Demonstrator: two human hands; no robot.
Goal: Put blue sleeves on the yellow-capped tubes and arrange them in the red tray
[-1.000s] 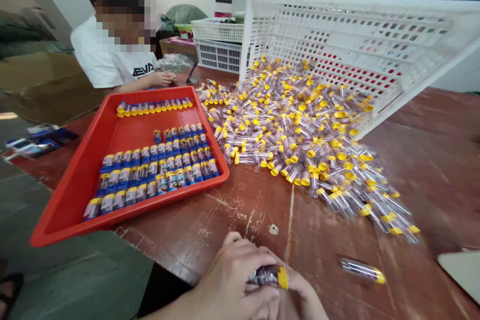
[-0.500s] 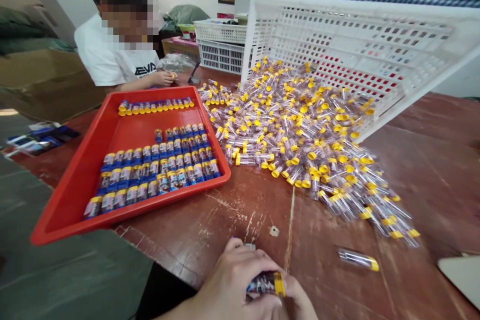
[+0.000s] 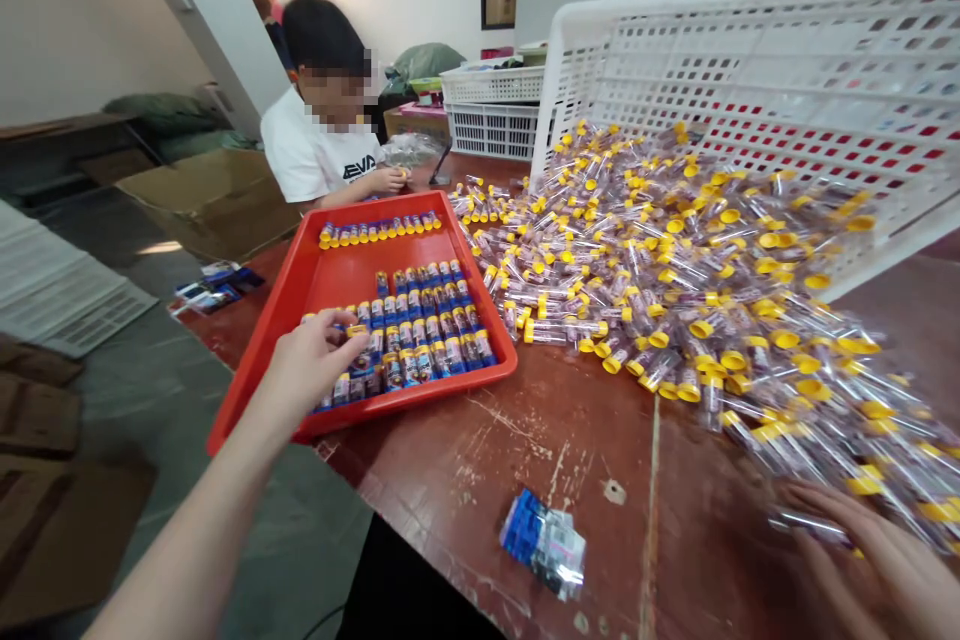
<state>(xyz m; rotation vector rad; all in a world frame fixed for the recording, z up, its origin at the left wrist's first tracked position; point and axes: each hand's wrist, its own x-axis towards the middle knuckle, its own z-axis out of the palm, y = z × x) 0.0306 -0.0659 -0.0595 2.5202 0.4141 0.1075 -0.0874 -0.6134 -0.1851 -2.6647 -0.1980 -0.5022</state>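
Observation:
My left hand (image 3: 311, 365) is over the red tray (image 3: 360, 410), thumb and fingers closed round a labelled tube with a yellow cap (image 3: 358, 330), partly hidden among the rows. At the right, blurred by motion, my right hand (image 3: 862, 540) has its fingers and thumb around a clear yellow-capped tube (image 3: 814, 526) beside the big pile of clear tubes (image 3: 637, 270). Labelled blue tubes (image 3: 424, 362) stand in rows in the tray's near part, with another row along its far side. Several small blue and clear packets (image 3: 544, 542) lie on the table near its front edge.
A white crate (image 3: 720, 40) is tipped behind the pile. Across the brown table (image 3: 570, 420) a person in a white shirt (image 3: 311, 145) handles something small. More packets (image 3: 217, 287) lie left of the tray. White baskets (image 3: 491, 130) stand at the back.
My hands have parted. The left moved from the table's front to the tray; the right moved to the loose clear tube. The packets have come into view, and the camera has turned left.

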